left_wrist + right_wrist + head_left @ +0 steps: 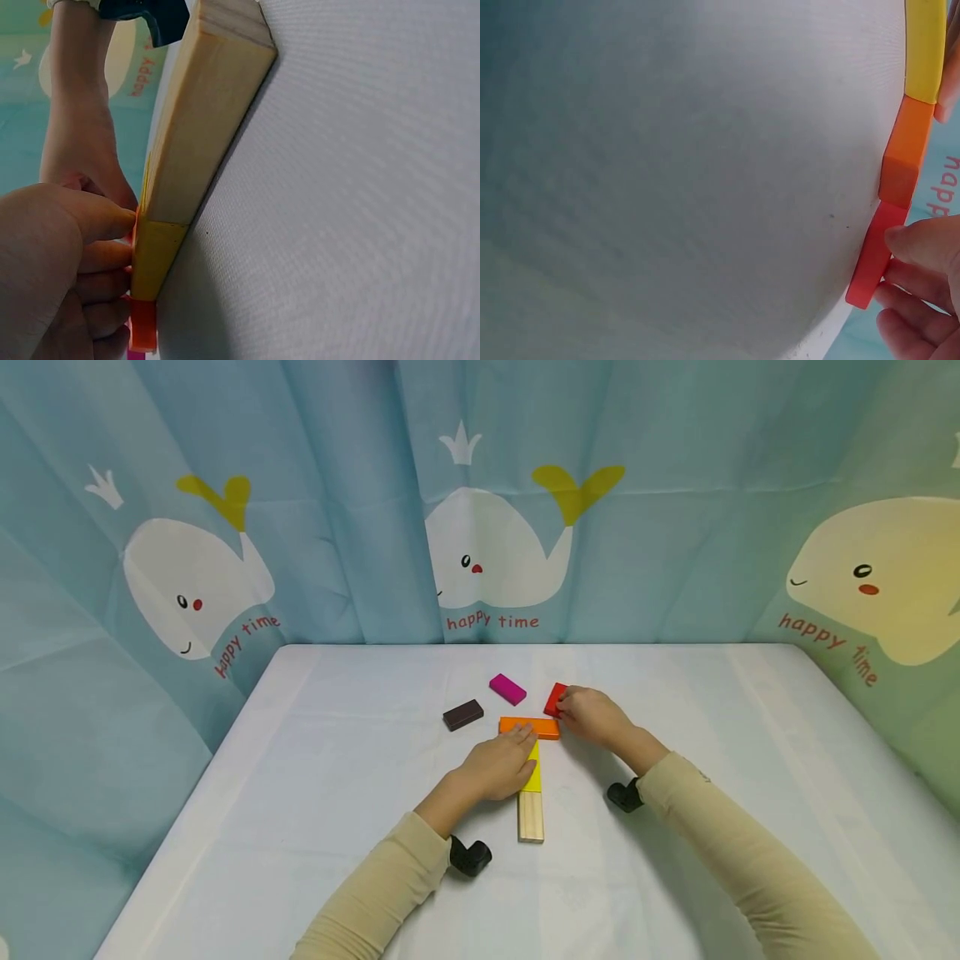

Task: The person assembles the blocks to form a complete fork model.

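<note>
A natural wood block [530, 818], a yellow block [534, 768] and an orange block [546, 728] lie flat on the table, the orange one crosswise at the far end of the yellow. My left hand [497, 767] rests over the yellow and orange blocks with its fingers extended. In the left wrist view, its thumb [112, 216] touches the top of the yellow block [159, 259]. Beyond the orange block's right end, my right hand [596, 717] pinches a red block [555, 699]. The right wrist view has the red block [874, 259] close against the orange block [906, 154].
A dark brown block [463, 715] and a magenta block [507, 689] lie left of the red one. The white-covered table [337, 735] ends at a light blue curtain [337, 527] printed with whales. Black wrist cameras, such as the left one [471, 857], hang below both sleeves.
</note>
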Tool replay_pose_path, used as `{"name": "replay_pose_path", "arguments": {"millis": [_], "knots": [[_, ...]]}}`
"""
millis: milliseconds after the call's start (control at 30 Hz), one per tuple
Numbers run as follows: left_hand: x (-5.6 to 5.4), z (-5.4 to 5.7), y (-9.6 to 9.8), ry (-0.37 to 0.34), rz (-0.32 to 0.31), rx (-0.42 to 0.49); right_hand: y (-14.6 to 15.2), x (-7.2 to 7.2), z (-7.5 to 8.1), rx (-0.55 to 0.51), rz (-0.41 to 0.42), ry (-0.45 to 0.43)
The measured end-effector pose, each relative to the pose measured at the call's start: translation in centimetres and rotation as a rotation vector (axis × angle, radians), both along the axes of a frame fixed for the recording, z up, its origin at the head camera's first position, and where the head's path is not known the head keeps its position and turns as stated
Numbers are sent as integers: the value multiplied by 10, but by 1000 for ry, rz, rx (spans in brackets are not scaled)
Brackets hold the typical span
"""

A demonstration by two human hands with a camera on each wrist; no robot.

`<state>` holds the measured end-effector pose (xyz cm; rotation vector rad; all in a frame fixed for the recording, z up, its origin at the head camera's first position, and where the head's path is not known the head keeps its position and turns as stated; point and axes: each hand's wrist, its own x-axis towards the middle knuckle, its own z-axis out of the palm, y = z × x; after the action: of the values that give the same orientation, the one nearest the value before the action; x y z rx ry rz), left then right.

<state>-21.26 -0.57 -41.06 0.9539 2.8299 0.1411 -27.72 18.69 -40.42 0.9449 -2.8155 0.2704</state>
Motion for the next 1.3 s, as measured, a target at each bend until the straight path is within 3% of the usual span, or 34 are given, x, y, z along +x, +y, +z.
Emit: {"name": "replay_pose_path", "arguments": {"millis": [1300], "knots": [[0,-1,0,-14,1,-4,4,2,-3,-12,97,-2]]}}
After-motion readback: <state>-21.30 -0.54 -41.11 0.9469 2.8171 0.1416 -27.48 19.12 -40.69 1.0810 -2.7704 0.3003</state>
